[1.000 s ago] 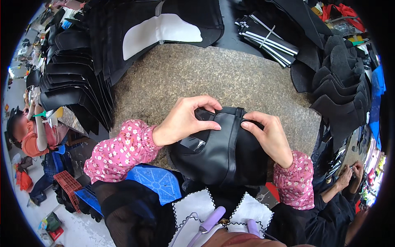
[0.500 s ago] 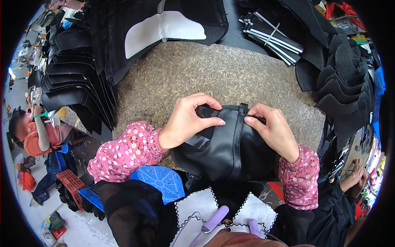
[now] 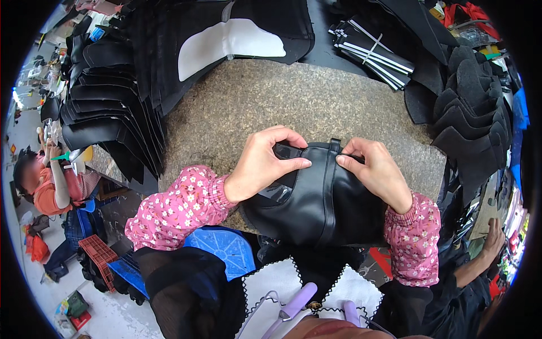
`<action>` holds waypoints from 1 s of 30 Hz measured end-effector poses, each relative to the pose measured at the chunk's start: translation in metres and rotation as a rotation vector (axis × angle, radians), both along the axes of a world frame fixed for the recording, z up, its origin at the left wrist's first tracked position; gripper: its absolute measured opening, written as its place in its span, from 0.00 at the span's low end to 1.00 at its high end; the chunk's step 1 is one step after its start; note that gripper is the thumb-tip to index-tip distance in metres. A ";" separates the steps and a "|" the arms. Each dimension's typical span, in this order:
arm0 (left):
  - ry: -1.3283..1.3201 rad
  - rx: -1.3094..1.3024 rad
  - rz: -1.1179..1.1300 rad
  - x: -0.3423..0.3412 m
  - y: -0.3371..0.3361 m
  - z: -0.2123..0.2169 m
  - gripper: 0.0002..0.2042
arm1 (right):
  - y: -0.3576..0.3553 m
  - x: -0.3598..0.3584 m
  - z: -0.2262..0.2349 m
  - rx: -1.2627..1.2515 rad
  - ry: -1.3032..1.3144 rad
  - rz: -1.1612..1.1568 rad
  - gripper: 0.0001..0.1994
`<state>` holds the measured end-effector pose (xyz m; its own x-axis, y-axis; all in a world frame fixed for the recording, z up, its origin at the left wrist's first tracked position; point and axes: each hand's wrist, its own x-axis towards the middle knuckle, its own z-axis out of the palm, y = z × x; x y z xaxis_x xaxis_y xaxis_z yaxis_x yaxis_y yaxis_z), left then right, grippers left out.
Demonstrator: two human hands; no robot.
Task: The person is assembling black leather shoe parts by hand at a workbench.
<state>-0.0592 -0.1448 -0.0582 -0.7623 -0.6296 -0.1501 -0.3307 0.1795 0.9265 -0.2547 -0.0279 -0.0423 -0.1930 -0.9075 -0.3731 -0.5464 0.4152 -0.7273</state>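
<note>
Stacked matte black cut pieces (image 3: 107, 118) fan out beside the speckled stone slab (image 3: 243, 107). The left hand (image 3: 265, 164) pinches the top edge of a glossy black leather upper (image 3: 319, 198) lying on the slab's near edge; the right hand (image 3: 378, 172) pinches its ridged centre seam.

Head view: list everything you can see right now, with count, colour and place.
Leather boot upper: one, black, on the table's near edge, under both hands.
Table: one, speckled brown, centre.
Stacked leather pieces: many, black, left of table.
White lining piece: one, on black pieces at top.
Strap bundle: one, black and white, top right.
Curved leather pieces: many, black, right.
Stool: one, blue, below table.
Co-workers: one lower left, one hand lower right.
Left hand: pinching the upper's top edge.
Right hand: pinching the top edge.
</note>
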 end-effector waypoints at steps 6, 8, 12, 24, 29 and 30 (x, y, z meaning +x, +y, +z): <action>0.009 -0.018 -0.003 0.000 0.002 -0.002 0.10 | -0.004 0.000 0.003 0.018 -0.024 -0.011 0.12; 0.039 -0.053 -0.005 0.000 0.003 -0.003 0.09 | -0.003 0.000 0.002 0.010 -0.038 -0.019 0.12; 0.036 -0.033 -0.036 0.000 0.004 -0.002 0.07 | -0.004 0.000 -0.001 0.013 -0.059 -0.026 0.12; 0.010 -0.922 -0.485 0.001 0.006 0.004 0.20 | -0.003 -0.001 -0.003 0.008 -0.077 -0.055 0.11; -0.136 -0.973 -0.537 -0.005 0.012 0.014 0.23 | 0.002 0.009 0.001 -0.078 0.036 -0.056 0.09; -0.156 -0.982 -0.533 -0.007 0.013 0.015 0.24 | 0.004 0.011 0.000 -0.137 0.097 -0.049 0.09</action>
<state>-0.0658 -0.1320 -0.0436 -0.9854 -0.1272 0.1136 -0.0939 0.9607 0.2611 -0.2439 -0.0235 -0.0423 -0.2670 -0.9373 -0.2241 -0.5982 0.3436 -0.7239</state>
